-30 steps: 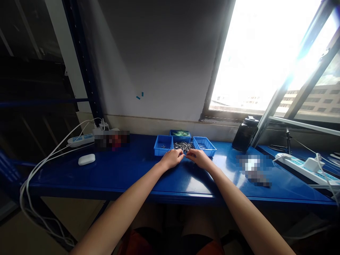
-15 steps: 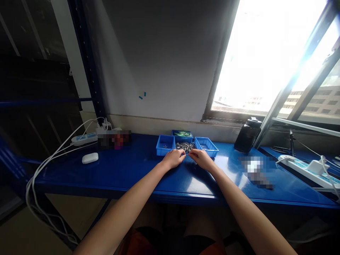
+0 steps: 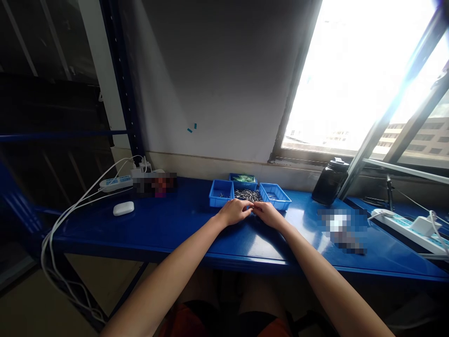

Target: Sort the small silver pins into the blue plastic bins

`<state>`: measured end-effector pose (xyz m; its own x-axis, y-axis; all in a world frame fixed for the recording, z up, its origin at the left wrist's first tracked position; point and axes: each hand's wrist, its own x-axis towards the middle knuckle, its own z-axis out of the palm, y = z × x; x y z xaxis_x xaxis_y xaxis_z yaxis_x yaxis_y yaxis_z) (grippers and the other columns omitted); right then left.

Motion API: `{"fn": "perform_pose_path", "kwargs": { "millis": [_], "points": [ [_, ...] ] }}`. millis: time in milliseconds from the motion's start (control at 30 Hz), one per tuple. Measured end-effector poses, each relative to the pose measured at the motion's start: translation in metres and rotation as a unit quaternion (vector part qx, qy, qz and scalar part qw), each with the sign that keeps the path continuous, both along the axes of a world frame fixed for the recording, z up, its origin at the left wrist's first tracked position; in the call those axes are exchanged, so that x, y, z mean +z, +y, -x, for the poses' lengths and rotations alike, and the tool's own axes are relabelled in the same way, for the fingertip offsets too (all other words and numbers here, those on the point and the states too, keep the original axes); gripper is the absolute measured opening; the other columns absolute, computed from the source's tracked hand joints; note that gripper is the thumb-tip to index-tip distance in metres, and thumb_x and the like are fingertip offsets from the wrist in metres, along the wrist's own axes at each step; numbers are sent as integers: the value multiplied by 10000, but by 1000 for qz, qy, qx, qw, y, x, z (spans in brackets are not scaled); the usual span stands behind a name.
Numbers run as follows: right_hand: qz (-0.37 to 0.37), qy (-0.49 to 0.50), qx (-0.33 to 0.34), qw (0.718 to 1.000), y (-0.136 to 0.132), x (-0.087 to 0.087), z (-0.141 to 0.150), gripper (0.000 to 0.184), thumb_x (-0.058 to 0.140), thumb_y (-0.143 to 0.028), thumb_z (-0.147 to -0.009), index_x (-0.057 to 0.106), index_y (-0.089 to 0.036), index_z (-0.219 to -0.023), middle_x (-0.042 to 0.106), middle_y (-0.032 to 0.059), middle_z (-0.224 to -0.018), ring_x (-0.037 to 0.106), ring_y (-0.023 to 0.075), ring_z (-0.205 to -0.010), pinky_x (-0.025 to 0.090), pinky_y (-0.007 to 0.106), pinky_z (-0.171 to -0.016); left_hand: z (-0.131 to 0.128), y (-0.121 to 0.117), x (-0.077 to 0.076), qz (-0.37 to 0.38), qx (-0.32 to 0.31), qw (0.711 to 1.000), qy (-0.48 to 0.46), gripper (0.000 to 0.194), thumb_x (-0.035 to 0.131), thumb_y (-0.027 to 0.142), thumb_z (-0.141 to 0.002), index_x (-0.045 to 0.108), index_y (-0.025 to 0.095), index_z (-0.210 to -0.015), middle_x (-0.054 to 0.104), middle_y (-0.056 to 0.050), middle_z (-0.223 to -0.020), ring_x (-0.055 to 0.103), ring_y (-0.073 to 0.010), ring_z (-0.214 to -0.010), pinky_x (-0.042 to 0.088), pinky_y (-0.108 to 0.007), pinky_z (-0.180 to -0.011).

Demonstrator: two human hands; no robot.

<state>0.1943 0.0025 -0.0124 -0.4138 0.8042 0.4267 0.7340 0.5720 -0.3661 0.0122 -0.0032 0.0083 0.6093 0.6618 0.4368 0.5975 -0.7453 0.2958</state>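
My left hand (image 3: pixel 234 212) and my right hand (image 3: pixel 268 215) meet fingertip to fingertip over the blue table (image 3: pixel 196 229). Both have their fingers closed in a pinch, and whatever lies between them is too small to make out. Just beyond the fingers is a heap of thin, shiny metal pieces (image 3: pixel 247 195), possibly screws, partly hidden by my hands. Left of the heap stands a blue bin (image 3: pixel 220 202) holding a few thin pieces. Another blue bin (image 3: pixel 280 204), with a few small bits inside, sits on the right.
Behind the heap, a third blue bin (image 3: pixel 231 178) contains green packaging (image 3: pixel 244 178). A white case (image 3: pixel 123 208) and a power strip (image 3: pixel 116 183) with cables lie at left. A black bottle (image 3: pixel 329 182) and another power strip (image 3: pixel 414 224) are at right.
My hands have come closer together, so that the fingertips now touch or overlap. The whole view has shifted slightly; the bins keep their places on the table.
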Motion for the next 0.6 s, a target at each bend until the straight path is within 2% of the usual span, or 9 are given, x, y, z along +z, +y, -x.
{"fn": "perform_pose_path", "kwargs": {
  "millis": [133,367,600],
  "points": [
    [23,18,-2,1000,0,-1,0,233,433,-336,-789,541,-158,-684,525,-12,-583,444,98,-541,337,205,-517,1,-1,2,-9,16,1000,19,299,419,355,-820,570,250,-1056,634,-4,-764,581,-152,-725,408,-224,-633],
    [46,30,-14,998,-1,0,-1,291,452,-423,-779,598,-173,-759,572,-2,-603,482,107,-532,361,214,-513,1,-2,4,-4,70,997,44,297,393,357,-835,559,240,-1052,631,-39,-960,573,-197,-895,424,-275,-748],
    [4,37,-9,999,-5,6,0,285,435,-405,-804,598,-174,-769,580,0,-617,480,103,-542,357,205,-532,2,0,1,8,114,990,86,305,375,377,-838,576,221,-1006,637,-56,-894,581,-207,-851,426,-281,-722]
  ]
}}
